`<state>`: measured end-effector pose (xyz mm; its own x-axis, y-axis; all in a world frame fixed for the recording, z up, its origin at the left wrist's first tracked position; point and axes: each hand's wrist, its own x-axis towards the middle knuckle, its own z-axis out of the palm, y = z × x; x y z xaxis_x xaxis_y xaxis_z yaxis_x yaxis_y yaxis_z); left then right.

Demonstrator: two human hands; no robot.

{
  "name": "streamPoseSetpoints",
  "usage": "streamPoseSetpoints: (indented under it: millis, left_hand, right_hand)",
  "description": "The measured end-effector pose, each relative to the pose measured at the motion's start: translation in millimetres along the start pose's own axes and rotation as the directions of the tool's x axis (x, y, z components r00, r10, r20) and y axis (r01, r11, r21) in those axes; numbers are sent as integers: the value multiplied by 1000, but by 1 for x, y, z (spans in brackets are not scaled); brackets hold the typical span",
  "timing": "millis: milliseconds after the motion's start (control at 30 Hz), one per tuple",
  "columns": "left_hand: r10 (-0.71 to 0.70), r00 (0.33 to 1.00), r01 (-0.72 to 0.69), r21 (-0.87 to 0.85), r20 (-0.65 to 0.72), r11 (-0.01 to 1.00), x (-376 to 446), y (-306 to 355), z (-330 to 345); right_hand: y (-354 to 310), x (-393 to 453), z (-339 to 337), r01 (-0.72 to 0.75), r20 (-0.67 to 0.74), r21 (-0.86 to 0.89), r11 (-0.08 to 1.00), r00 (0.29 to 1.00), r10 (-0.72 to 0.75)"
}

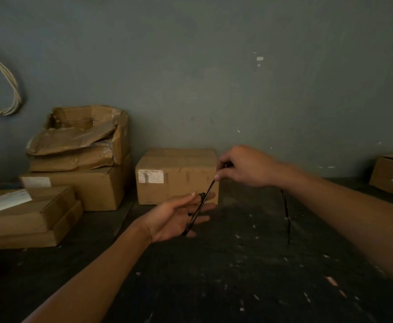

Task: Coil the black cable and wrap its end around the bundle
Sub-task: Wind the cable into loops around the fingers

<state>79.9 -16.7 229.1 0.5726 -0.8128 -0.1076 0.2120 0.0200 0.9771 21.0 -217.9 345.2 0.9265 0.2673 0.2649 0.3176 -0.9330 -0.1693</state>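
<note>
Black thin cable [197, 212]: looped over the left hand's spread fingers, running up taut to the right hand.
Left hand [174, 220]: palm up, fingers wide apart.
Right hand [244, 167]: fingertips pinched on the cable; loose end hangs below the wrist.
Brown cardboard box [176, 176]: behind, by the dark surface's far edge.

A storeroom or stockroom is suggested — a dim, bare space given over to packed goods. Brown cardboard cartons are stacked along a plain grey wall [214, 78]: a sealed box with a shipping label [176, 177] at the centre, a torn, crumpled carton [83, 134] piled on others at the left, and flat labelled boxes [25, 213] beside them. A dark, scuffed work surface [237, 264] flecked with pale marks is seen below — and loose white cable [11, 89] is hung on the wall.
</note>
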Motion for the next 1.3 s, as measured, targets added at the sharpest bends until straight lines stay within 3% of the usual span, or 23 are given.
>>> streamPoseSetpoints:
  millis: [233, 433, 500, 600, 667, 767, 1067, 1300]
  left_hand:
    - [-13, 992, 8, 42, 123, 999, -2, 3, 16]
    - [103, 978, -92, -68, 182, 993, -7, 20, 25]
    - [162, 968, -142, -113, 190, 983, -7, 27, 28]
    - [244, 949, -196, -235, 197, 952, -5, 36, 29]
    - [290, 942, -230, -307, 166, 923, -4, 44, 27]
    - [321, 945, -289, -301, 61, 909, -3, 54, 21]
    - [300, 935, -347, -326, -189, 879, 3, 36, -18]
    - [286, 905, -388, -336, -315, 858, 5, 22, -28]
  right_hand:
    - [27, 7, 8, 0, -75, 10, 1000, 997, 1]
    - [49, 0, 49, -29, -74, 280, 960, 996, 51]
    - [50, -5, 72, -60, -39, 485, 872, 995, 90]
    - [37, -16, 109, -154, 39, 737, 658, 982, 186]
    - [25, -24, 134, -257, 148, 786, 562, 961, 232]
    - [8, -34, 154, -323, 250, 801, 504, 946, 208]
    - [-49, -46, 145, -235, 200, 714, 660, 971, 129]
    - [-54, -44, 111, -117, 141, 474, 873, 988, 56]
